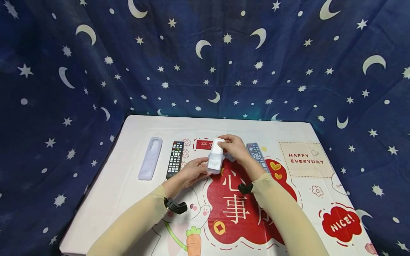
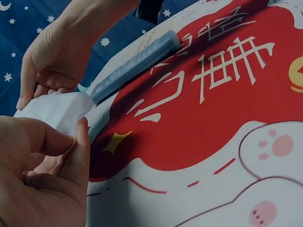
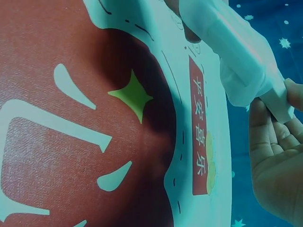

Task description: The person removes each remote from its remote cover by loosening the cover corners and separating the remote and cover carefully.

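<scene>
Both hands hold a white remote control [image 1: 218,145] whose lower part sits inside a translucent silicone cover [image 1: 215,163], above the table. At the cover's lower end, my left hand [image 1: 194,170] pinches it between thumb and fingers. My right hand [image 1: 235,146] grips the bare upper end of the remote from the right. Seen in the right wrist view, the cover [image 3: 239,59] is loose and bunched around the remote, and a bare white end [image 3: 279,105] sticks out into the right fingers.
Left of the hands lie an empty translucent cover [image 1: 150,158] and a black remote [image 1: 174,159]. A grey-blue covered remote [image 1: 257,155] lies on the right, beyond the right wrist. The printed white tablecloth [image 1: 121,199] covers the table; a starry blue curtain [image 1: 192,64] hangs behind.
</scene>
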Motion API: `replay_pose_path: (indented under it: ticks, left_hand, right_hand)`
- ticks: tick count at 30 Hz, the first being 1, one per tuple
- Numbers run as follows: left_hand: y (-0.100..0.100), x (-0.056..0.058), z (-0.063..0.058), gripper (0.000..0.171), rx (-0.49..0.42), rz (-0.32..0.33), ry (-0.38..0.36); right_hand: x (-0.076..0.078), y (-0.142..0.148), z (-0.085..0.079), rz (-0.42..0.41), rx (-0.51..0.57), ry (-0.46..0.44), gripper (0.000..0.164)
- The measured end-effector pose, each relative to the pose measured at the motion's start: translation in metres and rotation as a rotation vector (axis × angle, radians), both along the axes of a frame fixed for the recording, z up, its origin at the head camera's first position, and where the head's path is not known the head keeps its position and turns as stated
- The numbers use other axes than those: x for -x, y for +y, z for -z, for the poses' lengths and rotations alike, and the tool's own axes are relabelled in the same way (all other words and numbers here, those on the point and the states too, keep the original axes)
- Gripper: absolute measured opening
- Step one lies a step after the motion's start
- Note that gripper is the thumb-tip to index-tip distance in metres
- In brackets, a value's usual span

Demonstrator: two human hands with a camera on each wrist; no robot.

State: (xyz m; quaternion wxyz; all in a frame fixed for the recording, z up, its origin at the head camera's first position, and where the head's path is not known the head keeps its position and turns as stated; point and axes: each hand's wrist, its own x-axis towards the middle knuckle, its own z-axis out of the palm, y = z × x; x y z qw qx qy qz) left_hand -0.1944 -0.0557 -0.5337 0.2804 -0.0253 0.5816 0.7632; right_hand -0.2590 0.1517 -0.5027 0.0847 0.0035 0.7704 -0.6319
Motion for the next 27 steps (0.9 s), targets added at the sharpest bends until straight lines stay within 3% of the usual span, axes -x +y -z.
replay_pose_path:
  ticks: [13, 20, 27]
  left_hand:
    - [-0.003, -0.009, 0.000, 0.060, -0.008, -0.001, -0.003]
    - [-0.001, -0.010, -0.002, 0.033, -0.059, 0.007, -0.018]
    - [0.002, -0.007, -0.004, 0.034, 0.018, 0.024, -0.014]
  right_hand:
    - [-0.001, 0.004, -0.007, 0.010, 0.071, -0.011, 0.039]
    - [-0.002, 0.010, -0.005, -0.009, 0.071, 0.002, 0.041]
    - [-0.005, 0.009, -0.007, -0.050, 0.099, 0.007, 0.040]
